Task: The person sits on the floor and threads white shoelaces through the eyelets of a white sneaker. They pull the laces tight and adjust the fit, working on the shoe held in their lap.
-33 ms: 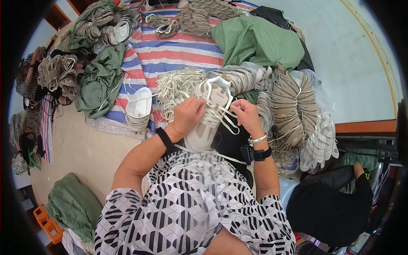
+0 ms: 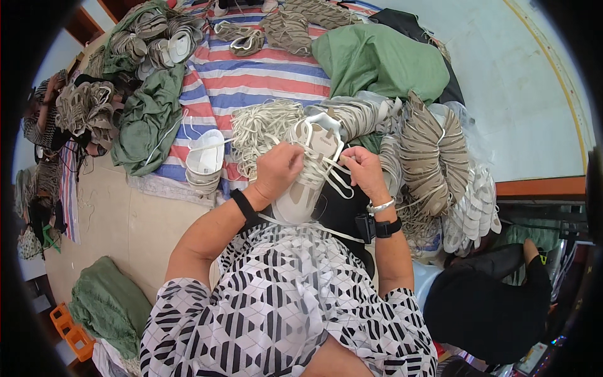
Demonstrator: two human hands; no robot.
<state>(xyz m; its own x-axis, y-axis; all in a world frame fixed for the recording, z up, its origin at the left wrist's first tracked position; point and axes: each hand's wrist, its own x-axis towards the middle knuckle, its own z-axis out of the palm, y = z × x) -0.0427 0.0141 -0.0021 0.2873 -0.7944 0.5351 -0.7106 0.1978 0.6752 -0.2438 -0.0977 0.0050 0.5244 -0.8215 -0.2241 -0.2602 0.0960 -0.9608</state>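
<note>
A beige and white shoe upper (image 2: 295, 206) lies across my lap with its toe toward me and its tongue pointing away. White shoelace (image 2: 340, 183) crosses its front and hangs in a loop on the right side. My left hand (image 2: 278, 169) is closed at the upper's left edge, fingertips pinched beside the lace rows; what exactly lies between them is partly hidden. On the other side my right hand (image 2: 366, 172) pinches the lace between thumb and forefinger, just off the upper's right edge. A heap of loose cream laces (image 2: 260, 129) lies just beyond my left hand.
Bundled shoe uppers (image 2: 433, 157) stand to my right, and a small stack of uppers (image 2: 204, 160) sits to the left. Green sacks (image 2: 380, 60) lie on the striped sheet (image 2: 257, 72). Other people are at the far left and at the right (image 2: 490, 305).
</note>
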